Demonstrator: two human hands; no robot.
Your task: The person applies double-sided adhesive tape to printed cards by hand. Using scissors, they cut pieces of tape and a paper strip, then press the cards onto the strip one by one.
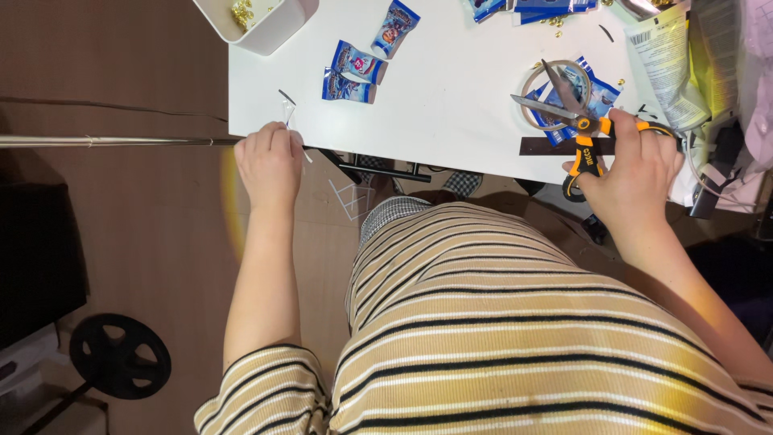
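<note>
While my right hand (632, 165) wraps the orange-and-black handles of the scissors (573, 121), its fingers are threaded through the loops and curled around them, and the blades stand spread in a narrow V that points away from me. Just beyond the blade tips, and partly under them, lies a roll of clear tape (555, 97) on top of a few blue sachets (592, 97); I judge the blades are held open and raised so they hover over that pile rather than rest on it.

At the near left corner of the white table (451, 89), my left hand (270, 165) is bunched with the fingertips pressed together, pinching what looks like a thin sliver of clear plastic (299, 149); it is too small to name surely. Keeping it at the table edge, I think, holds the scrap off the work surface.

Ahead of my left fingers, two more blue packets (354, 72) lie flat, with a third (394, 26) a little farther on. Past those, at the far corner, a white bin (282, 28) holds small gold-wrapped pieces (241, 11). More gold bits (555, 22) lie loose on the table well ahead of the scissors.
</note>
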